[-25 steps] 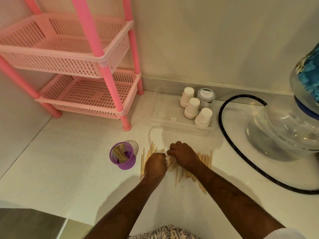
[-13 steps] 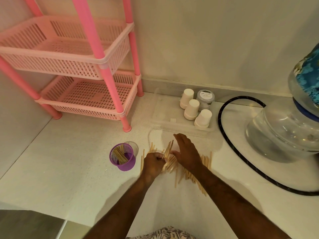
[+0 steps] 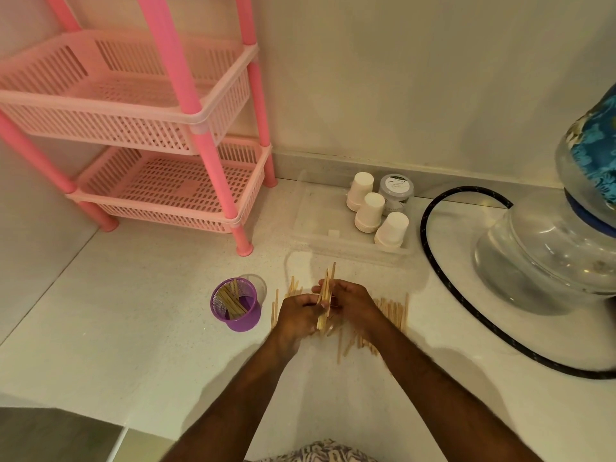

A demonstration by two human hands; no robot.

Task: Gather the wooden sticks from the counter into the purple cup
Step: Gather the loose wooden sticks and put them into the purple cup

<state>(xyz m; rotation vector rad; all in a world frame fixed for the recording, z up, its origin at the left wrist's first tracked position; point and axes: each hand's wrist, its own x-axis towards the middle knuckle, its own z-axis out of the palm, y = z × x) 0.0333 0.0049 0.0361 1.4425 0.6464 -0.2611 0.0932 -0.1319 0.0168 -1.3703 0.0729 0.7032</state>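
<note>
Wooden sticks (image 3: 326, 296) gripped between both hands (image 3: 328, 308).

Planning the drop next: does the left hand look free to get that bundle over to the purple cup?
Probably yes. The left hand grips the bundle of sticks with the right hand, and the purple cup stands open just to its left with nothing between.

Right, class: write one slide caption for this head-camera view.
Both hands, left hand and right hand, hold a bundle of wooden sticks beside the purple cup; more lie on the counter.
</note>
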